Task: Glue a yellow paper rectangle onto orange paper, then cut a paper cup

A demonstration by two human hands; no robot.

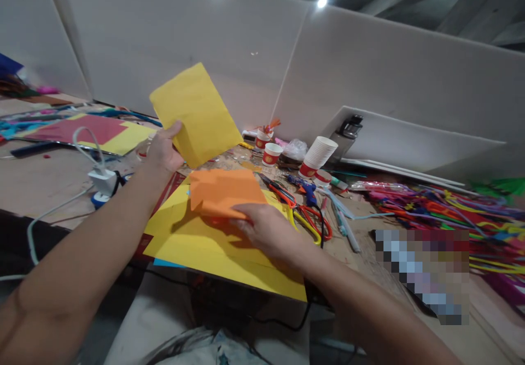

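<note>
My left hand holds up a yellow sheet by its lower left edge, tilted above the table. My right hand is closed on an orange sheet, thumb on top and the other fingers partly hidden. That orange piece is held over large yellow sheets lying at the table's front edge. A bit of blue paper shows under the yellow sheets. Scissors with red and yellow handles lie just beyond my right hand.
Behind stand paper cups, a cup stack and a dark bottle. A blue glue gun lies nearby. Colourful pipe cleaners spread right; a white charger with cables sits left.
</note>
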